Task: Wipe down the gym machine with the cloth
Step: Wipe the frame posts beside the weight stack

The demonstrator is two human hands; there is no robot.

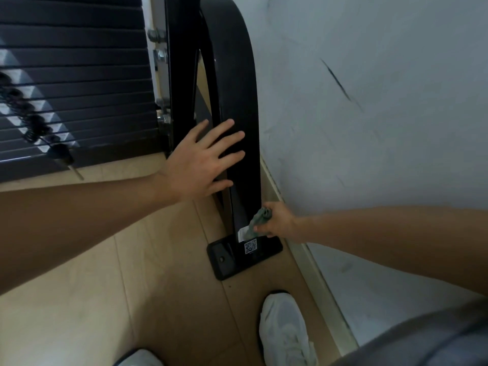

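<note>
Sneaker (285,328) nearest; right grip (277,220) squeezing cloth (260,219) low on the post (237,101), left grip (198,165) flat, fingers apart. Base plate (227,262) next, I'd guess.

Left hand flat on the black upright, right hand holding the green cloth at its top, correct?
Not the top. In the head view the right hand holds the green cloth low on the black upright, just above its base plate. The left hand does lie flat on it.
</note>
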